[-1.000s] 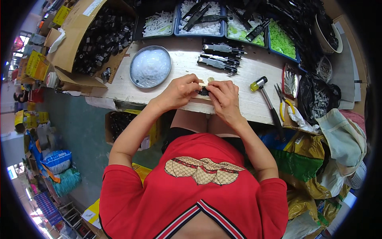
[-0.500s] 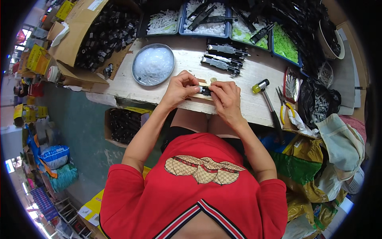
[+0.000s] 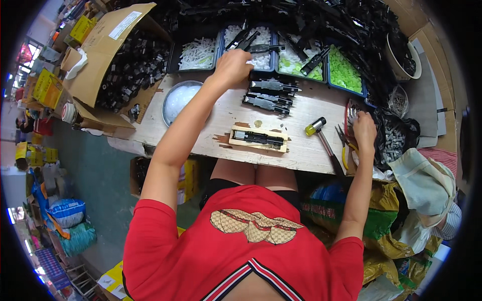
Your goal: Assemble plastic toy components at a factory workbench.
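My left hand (image 3: 233, 67) reaches across the table to the near edge of a blue tray of white plastic pieces (image 3: 262, 61), its fingers curled, their tips partly hidden. On the right, my right hand (image 3: 365, 130) dips its bunched fingers into a small red tray (image 3: 350, 106) of thin silvery pieces; whatever they pinch is too small to make out. Between my arms a long black part (image 3: 258, 137) lies in a pale wooden holder (image 3: 282, 146) near the table's front edge, touched by neither hand. Several similar black and silver assemblies (image 3: 268, 95) lie stacked behind it.
A hammer with a yellow-and-black head (image 3: 315, 126) and yellow-handled pliers (image 3: 345, 150) lie right of the holder. A round metal dish (image 3: 181, 100) sits under my left forearm. Farther back stand a tray of green pieces (image 3: 345, 72) and a cardboard box (image 3: 103, 55) of black parts.
Both hands have left the black part, which now lies in the wooden holder. The left hand has moved forward to the white pieces, the right hand rightward to the red tray.
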`<move>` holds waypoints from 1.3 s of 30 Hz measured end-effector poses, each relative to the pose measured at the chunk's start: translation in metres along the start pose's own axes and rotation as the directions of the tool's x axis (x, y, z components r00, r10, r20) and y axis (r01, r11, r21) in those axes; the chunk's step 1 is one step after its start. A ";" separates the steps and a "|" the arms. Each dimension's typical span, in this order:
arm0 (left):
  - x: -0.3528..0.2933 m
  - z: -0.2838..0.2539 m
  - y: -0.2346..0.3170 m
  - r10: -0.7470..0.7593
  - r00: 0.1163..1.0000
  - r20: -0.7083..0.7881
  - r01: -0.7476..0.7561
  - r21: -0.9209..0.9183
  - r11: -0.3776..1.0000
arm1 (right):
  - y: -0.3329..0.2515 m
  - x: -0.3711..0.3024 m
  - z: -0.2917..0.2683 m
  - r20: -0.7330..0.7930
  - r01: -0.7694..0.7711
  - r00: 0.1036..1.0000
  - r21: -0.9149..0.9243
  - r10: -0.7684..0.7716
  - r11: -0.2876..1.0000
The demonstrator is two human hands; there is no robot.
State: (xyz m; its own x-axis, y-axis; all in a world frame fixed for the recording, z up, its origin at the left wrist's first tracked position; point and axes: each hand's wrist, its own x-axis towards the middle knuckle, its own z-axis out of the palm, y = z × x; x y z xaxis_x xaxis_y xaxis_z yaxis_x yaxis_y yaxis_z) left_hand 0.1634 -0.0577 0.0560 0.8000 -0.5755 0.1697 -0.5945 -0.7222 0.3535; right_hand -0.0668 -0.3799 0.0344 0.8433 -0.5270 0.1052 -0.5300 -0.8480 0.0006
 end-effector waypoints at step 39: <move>-0.093 0.000 0.042 -0.015 0.977 0.212 0.196 -0.929 -0.314 | -0.111 -0.048 -0.031 0.070 -0.084 0.990 0.990 -0.119 -0.117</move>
State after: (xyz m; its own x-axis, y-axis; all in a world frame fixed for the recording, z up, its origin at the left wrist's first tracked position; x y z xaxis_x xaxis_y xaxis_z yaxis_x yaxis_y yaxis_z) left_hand 0.0639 -0.0348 0.0555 0.7738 -0.6325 -0.0344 0.4188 0.4702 0.7769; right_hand -0.0513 -0.2585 0.0599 0.9045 -0.4250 0.0346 0.0790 0.0873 -0.9930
